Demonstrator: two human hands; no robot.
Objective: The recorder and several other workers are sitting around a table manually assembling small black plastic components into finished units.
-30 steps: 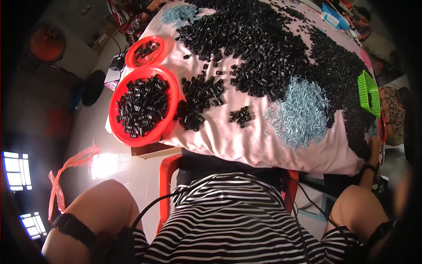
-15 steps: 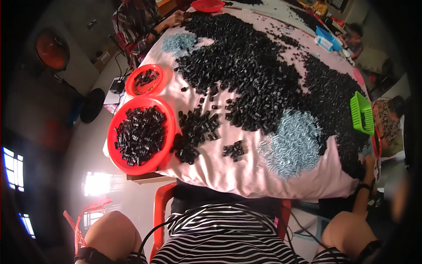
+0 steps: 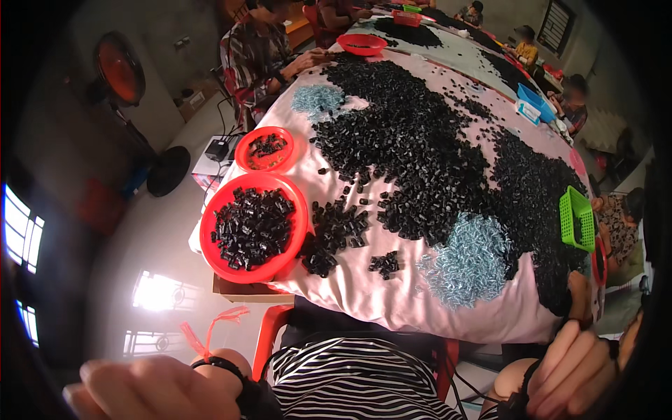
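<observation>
My left hand is low at the left, blurred, its fingers curled in. My right hand is low at the right with bent fingers closed together. The insides of both hands are hidden, so I cannot make out what they hold, if anything. Both are off the table, in front of its near edge. Closest on the table to my left hand is a large red basin full of short black plastic pieces. Towards my right hand lies a pile of small silvery screw-like pieces. Loose black pieces lie between.
A large black heap covers much of the pink cloth. A smaller red basin and a green basket flank it. A person sits far left; another person's hand is right. A fan stands left.
Both my hands have come up into view at the lower corners, fingers curled. The view has tilted up, so the table sits lower and more of its far end shows.
</observation>
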